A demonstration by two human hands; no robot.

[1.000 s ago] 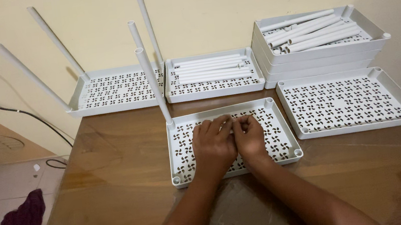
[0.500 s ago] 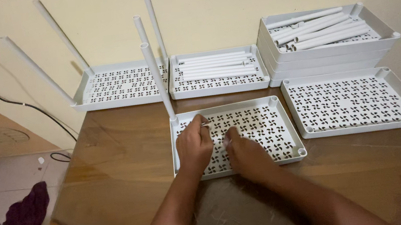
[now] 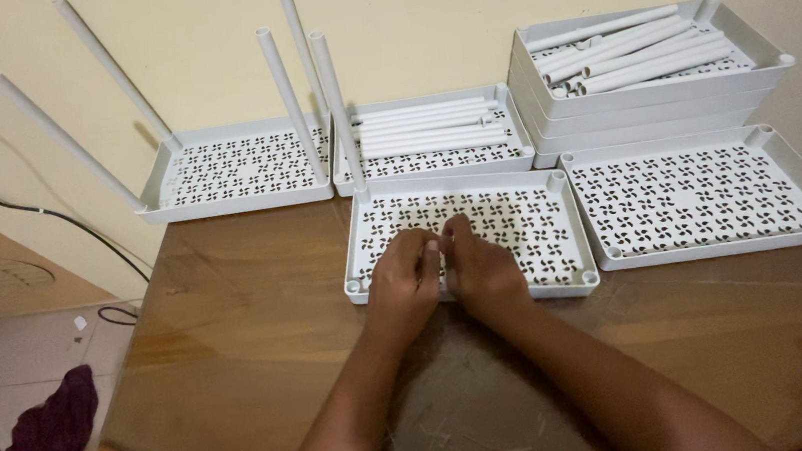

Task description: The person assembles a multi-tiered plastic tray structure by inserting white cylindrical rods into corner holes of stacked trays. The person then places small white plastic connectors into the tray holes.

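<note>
Across the lower frame runs the glossy brown wooden table; its slick top will let light plastic slide, so steady whatever you press on. At centre lies the white perforated plastic shelf tray, flat on the table with one white plastic tube standing in its upper-left corner socket. It looks light and fairly stiff, likely to flex across the holed middle; grip it by the raised rim or the corner sockets. Your left hand and right hand rest side by side on the tray's near edge, fingers curled down and touching. Whether they pinch some small part between them, you cannot tell.
</note>
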